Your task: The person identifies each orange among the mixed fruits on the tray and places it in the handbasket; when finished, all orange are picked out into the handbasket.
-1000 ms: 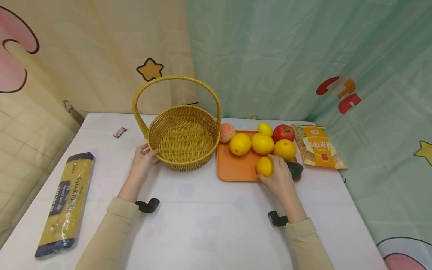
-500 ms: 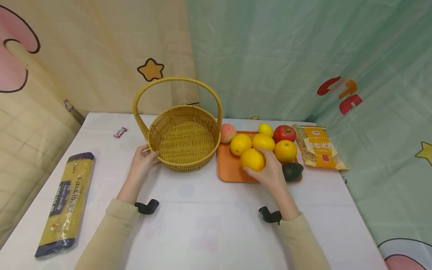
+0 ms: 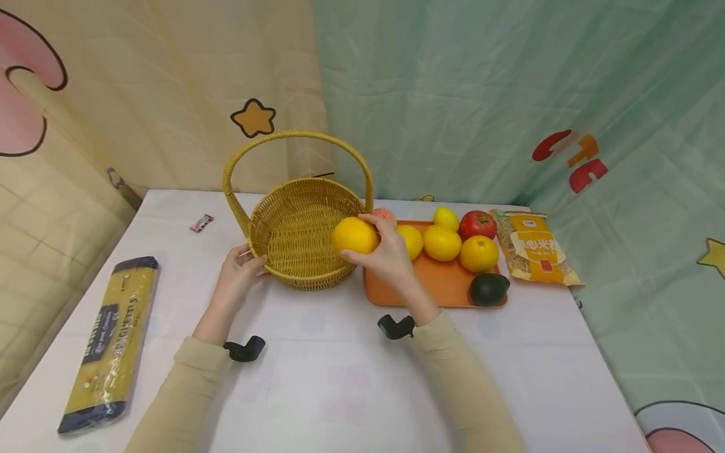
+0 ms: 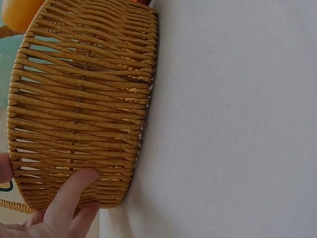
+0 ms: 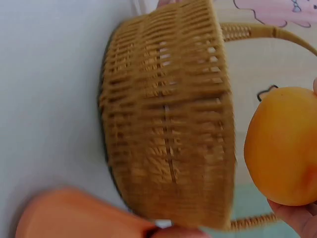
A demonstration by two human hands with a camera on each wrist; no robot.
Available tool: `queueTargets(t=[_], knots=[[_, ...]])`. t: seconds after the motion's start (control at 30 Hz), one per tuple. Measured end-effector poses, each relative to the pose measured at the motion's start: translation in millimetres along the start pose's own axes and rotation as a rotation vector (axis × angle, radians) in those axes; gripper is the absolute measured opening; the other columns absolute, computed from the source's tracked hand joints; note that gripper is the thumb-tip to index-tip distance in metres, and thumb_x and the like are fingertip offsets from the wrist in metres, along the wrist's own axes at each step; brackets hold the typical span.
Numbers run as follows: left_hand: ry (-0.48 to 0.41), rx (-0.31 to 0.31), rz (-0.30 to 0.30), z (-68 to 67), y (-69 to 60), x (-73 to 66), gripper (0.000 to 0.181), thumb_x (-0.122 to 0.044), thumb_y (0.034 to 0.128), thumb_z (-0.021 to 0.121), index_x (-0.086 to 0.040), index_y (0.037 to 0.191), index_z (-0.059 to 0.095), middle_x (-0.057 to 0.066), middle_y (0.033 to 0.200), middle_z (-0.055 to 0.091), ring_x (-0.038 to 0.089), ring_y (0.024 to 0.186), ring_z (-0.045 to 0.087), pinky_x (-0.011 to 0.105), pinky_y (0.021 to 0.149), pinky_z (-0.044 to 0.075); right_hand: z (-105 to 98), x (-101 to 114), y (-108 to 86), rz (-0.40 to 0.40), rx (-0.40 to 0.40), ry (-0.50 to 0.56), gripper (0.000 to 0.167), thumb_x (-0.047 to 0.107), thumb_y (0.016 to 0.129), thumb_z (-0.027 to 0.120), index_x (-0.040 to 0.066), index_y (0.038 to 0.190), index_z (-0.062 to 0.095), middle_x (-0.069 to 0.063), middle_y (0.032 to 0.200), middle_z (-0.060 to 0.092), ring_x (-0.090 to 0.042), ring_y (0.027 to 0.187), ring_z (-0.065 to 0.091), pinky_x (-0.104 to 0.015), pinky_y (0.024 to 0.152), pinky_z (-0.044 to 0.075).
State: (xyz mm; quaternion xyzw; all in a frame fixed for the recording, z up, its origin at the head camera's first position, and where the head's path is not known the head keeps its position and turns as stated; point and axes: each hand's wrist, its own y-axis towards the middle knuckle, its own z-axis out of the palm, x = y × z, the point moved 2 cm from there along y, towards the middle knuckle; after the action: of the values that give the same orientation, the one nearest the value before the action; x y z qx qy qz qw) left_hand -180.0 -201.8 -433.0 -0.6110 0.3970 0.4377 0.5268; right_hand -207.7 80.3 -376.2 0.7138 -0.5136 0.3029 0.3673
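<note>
A wicker basket (image 3: 311, 248) with a tall hoop handle stands on the table, nothing inside it. My left hand (image 3: 238, 272) grips its near left rim, thumb over the rim and fingers against the woven side (image 4: 79, 129). In my right hand (image 3: 387, 251) I hold an orange (image 3: 355, 236) above the basket's right rim, clear of the weave (image 5: 168, 124) in the right wrist view. To the right, an orange tray (image 3: 419, 289) carries yellow fruits (image 3: 442, 243), another orange-coloured fruit (image 3: 479, 253), a red pomegranate-like fruit (image 3: 477, 224) and a dark green avocado (image 3: 489, 289).
A peach (image 3: 384, 216) sits between basket and tray, partly hidden by my right hand. A bag of grain (image 3: 535, 248) lies right of the tray. On the left lie a spaghetti pack (image 3: 110, 343) and a small wrapped candy (image 3: 201, 222). Curtains hang behind the table.
My right hand has lifted the orange off the tray and carried it left to the basket's rim. The avocado is now uncovered. My left hand stays on the basket.
</note>
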Motion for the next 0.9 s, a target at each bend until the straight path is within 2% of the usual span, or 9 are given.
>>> queueTargets(t=[0.2, 0.43, 0.7, 0.9], knots=[[-0.001, 0.012, 0.008, 0.6, -0.4, -0.5, 0.065, -0.012, 0.1024, 0.047, 0.000, 0.156, 0.011, 0.027, 0.158, 0.022, 0.040, 0.140, 0.040, 0.045, 0.111, 0.046, 44.7, 8.2, 27.3, -0.007, 0.099, -0.006, 0.072, 0.035, 0.076, 0.085, 0.013, 0.137, 0.053, -0.006, 0.135, 0.058, -0.025, 0.113, 0.059, -0.041, 0.094, 0.057], [0.003, -0.007, 0.018, -0.1, -1.6, 2.8, 0.066, -0.015, 0.1028, 0.048, -0.002, 0.157, 0.012, 0.022, 0.160, 0.024, 0.037, 0.140, 0.041, 0.043, 0.109, 0.048, 89.5, 16.2, 44.9, 0.017, 0.208, -0.056, 0.072, 0.037, 0.078, 0.083, 0.011, 0.137, 0.052, -0.008, 0.134, 0.059, -0.024, 0.111, 0.060, -0.035, 0.093, 0.057], [-0.026, 0.002, 0.035, -0.4, -1.3, 5.4, 0.068, -0.017, 0.1027, 0.050, 0.000, 0.156, 0.011, 0.023, 0.161, 0.021, 0.038, 0.139, 0.040, 0.046, 0.109, 0.047, 119.0, 23.2, 57.4, 0.062, 0.274, -0.096, 0.071, 0.037, 0.081, 0.081, 0.008, 0.138, 0.051, -0.010, 0.133, 0.059, -0.024, 0.108, 0.060, -0.033, 0.088, 0.057], [-0.009, 0.006, 0.043, -2.9, -3.9, 6.0, 0.069, -0.021, 0.1029, 0.050, -0.001, 0.156, 0.012, 0.021, 0.160, 0.023, 0.038, 0.138, 0.041, 0.044, 0.109, 0.047, 134.5, 27.1, 60.2, 0.090, 0.330, -0.106, 0.068, 0.035, 0.082, 0.080, 0.009, 0.137, 0.051, -0.008, 0.131, 0.060, -0.022, 0.108, 0.059, -0.030, 0.087, 0.055]])
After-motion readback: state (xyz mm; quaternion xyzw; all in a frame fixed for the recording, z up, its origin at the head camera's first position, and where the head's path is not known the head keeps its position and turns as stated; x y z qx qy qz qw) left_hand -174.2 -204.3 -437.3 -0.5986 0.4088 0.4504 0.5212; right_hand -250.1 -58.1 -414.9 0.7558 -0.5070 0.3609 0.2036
